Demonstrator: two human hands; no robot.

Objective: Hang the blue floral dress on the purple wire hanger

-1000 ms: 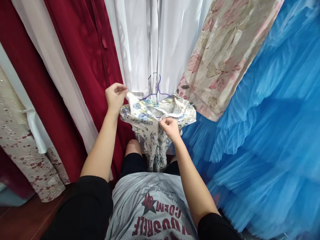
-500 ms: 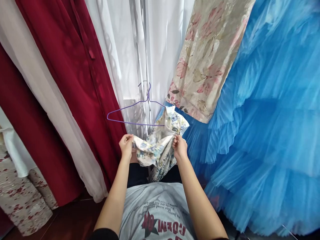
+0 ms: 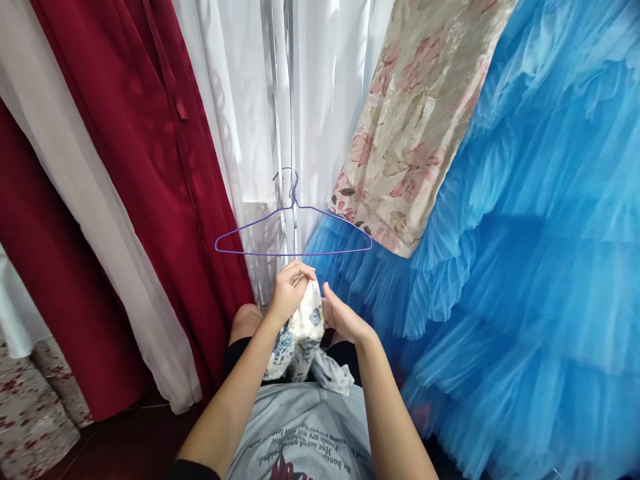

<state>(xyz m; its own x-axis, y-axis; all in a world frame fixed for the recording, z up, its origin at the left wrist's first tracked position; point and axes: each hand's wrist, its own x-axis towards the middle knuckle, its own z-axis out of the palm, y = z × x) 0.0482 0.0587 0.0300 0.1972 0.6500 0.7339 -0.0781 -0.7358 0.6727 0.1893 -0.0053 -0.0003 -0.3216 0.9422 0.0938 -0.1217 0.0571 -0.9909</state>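
A small white garment with a blue and yellow floral print (image 3: 311, 321) hangs bunched over my lap. My left hand (image 3: 291, 290) pinches its upper edge between thumb and fingers. Just right of the cloth is my right hand (image 3: 346, 315), thumb raised and apart from the fingers; the fingertips are partly hidden beside the fabric. A bare purple wire hanger (image 3: 330, 254) hangs right above my hands, with nothing on it.
Dark red drapes (image 3: 135, 167) and a pale sheer cloth (image 3: 100, 180) hang at left. White fabric (image 3: 325, 100) hangs behind the hanger. To the right are a beige floral cloth (image 3: 400, 133) and a large blue tulle dress (image 3: 540, 267).
The floral garment has come off the hanger and down toward my lap. My left hand moved right with its edge; my right hand loosened its pinch and shifted slightly left and down.
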